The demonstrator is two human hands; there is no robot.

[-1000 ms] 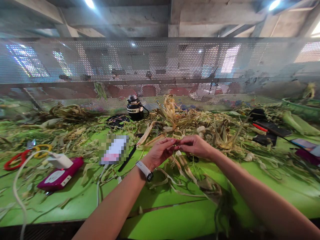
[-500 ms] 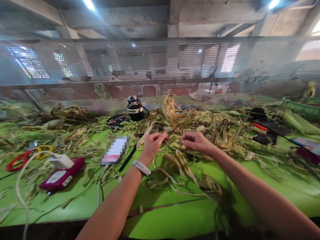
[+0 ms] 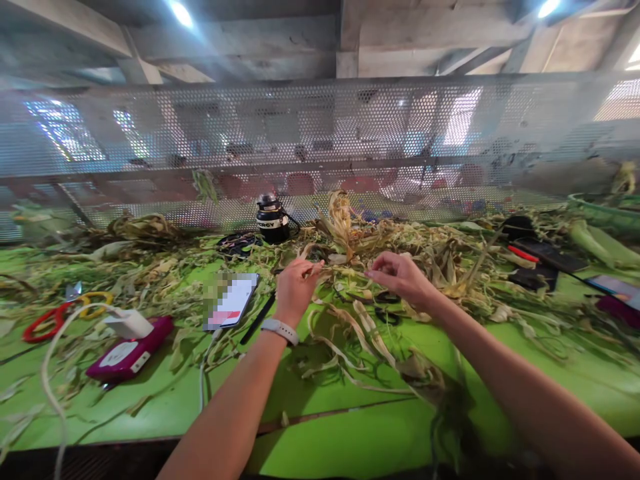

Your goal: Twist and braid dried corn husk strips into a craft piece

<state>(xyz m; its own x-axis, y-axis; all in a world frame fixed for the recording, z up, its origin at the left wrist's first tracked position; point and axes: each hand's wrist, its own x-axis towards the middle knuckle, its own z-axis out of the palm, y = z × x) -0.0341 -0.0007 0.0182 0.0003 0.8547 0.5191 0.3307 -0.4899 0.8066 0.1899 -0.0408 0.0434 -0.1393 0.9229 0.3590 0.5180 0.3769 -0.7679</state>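
In the middle of the green table, my left hand [image 3: 299,288], with a pale watch band at the wrist, is closed in a pinch. A pale corn husk strip [image 3: 304,252] shows behind its fingers and appears to be gripped there. My right hand [image 3: 404,280] is a short way to the right, thumb and fingertips drawn together; what lies between them is too small to make out. Below the hands, long dried husk strips [image 3: 373,337] trail across the table. Black-handled scissors [image 3: 387,315] lie under my right hand, partly covered by scraps.
A phone [image 3: 234,301], a black pen-like stick [image 3: 259,319] and a magenta power block [image 3: 131,350] with a white charger lie left. Red-and-yellow scissors [image 3: 47,322] are farther left. A dark bottle [image 3: 271,219] stands behind, before a perforated metal screen [image 3: 310,127]. Husk heaps [image 3: 450,263] cover the back.
My left hand has turned, its fingers now bent upward, and the husk strip behind it shows less. My right hand has lifted slightly and its fingers have curled. The view has shifted a little.
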